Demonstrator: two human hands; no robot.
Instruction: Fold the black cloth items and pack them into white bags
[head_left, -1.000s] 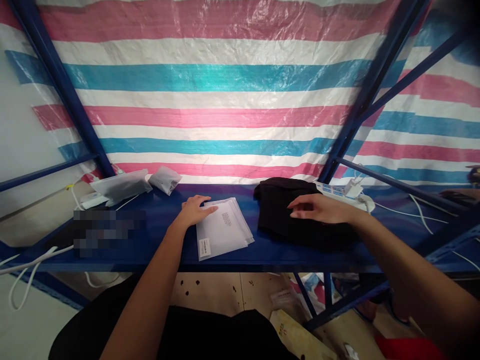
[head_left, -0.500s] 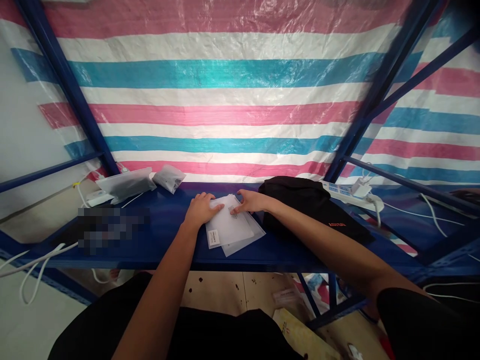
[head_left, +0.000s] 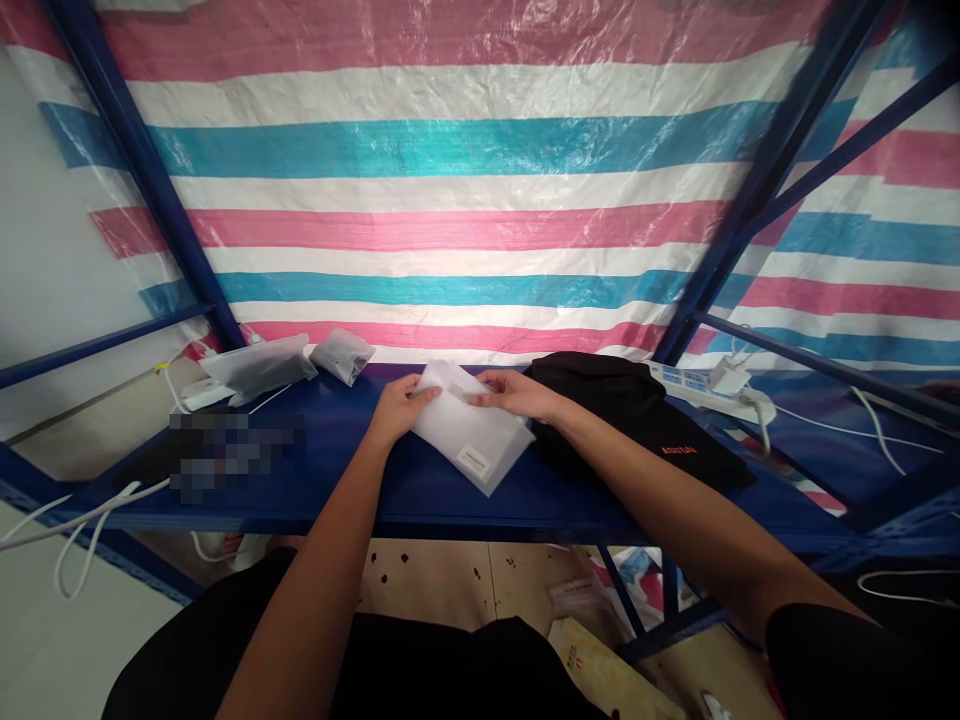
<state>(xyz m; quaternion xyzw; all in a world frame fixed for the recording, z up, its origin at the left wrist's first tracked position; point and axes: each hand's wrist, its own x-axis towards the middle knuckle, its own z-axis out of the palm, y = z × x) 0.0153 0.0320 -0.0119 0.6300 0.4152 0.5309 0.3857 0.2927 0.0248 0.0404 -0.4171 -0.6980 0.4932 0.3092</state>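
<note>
Both my hands hold a frosted white plastic bag [head_left: 472,440] lifted and tilted above the blue shelf [head_left: 337,490]. My left hand [head_left: 396,405] pinches its upper left edge. My right hand [head_left: 514,393] grips its top right edge. The bag carries a small white label near its lower corner. A folded black garment [head_left: 630,415] with small orange lettering lies just right of my right hand.
Two grey-white packed bags [head_left: 259,366] [head_left: 341,354] lie at the shelf's back left. A white power strip [head_left: 709,392] with plugs and cables sits at the back right. A striped tarp hangs behind. Blue rack posts frame both sides. Boxes lie on the floor below.
My right hand left the black garment and came to the bags. Both hands have now raised and turned one bag off the shelf; the flat stack no longer shows beneath it.
</note>
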